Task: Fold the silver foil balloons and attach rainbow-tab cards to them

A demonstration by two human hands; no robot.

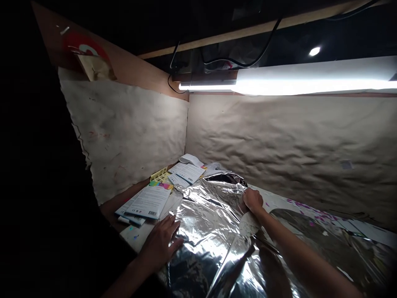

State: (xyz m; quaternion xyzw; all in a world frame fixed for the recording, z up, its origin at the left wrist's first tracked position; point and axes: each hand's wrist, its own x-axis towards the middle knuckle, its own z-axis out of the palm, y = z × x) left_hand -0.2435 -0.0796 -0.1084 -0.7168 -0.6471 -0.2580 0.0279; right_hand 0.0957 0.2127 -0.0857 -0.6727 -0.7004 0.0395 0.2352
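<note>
A large crinkled silver foil sheet (204,219) covers much of the tabletop. My left hand (161,244) rests at its left edge, palm down with fingers extended. At the sheet's far right edge, my right hand (253,200) is closed, with its fingers curled on the foil; the fingertips are partly hidden. A pale rounded piece (248,224) lies on the foil under my right wrist; its kind is unclear. Just beyond my left hand lie printed packets (149,200) with white backs and a barcode.
More printed cards (187,171) and a yellow slotted strip (159,175) lie in the back left corner. Purple scraps (319,213) are scattered at the right beside clear plastic film (328,238). Paper-covered walls (279,140) close the left and back, under a bright tube light (279,87).
</note>
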